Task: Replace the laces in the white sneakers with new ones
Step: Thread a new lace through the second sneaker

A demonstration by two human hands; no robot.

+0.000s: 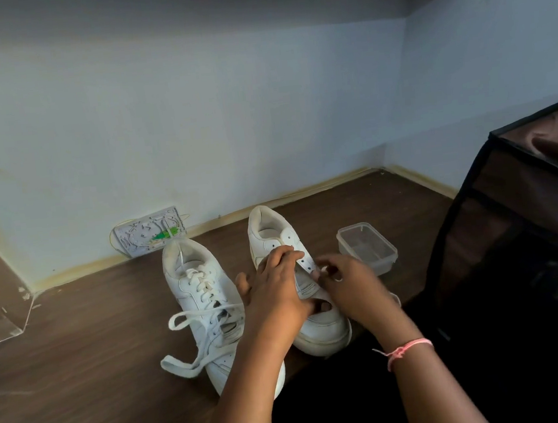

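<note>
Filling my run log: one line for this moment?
left hand holds unlaced white sneaker | right hand at eyelets | laced white sneaker beside

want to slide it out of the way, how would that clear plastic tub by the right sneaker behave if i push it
The clear rectangular plastic tub looks empty and thin-walled, so it is probably light and would skid easily across the smooth brown wooden table. It is low and wide with a flat base, so tipping or rolling seems unlikely. A shove might send it further than intended.

head cam | 1 view | looks forward-down | close over wooden table (79, 353)
</note>
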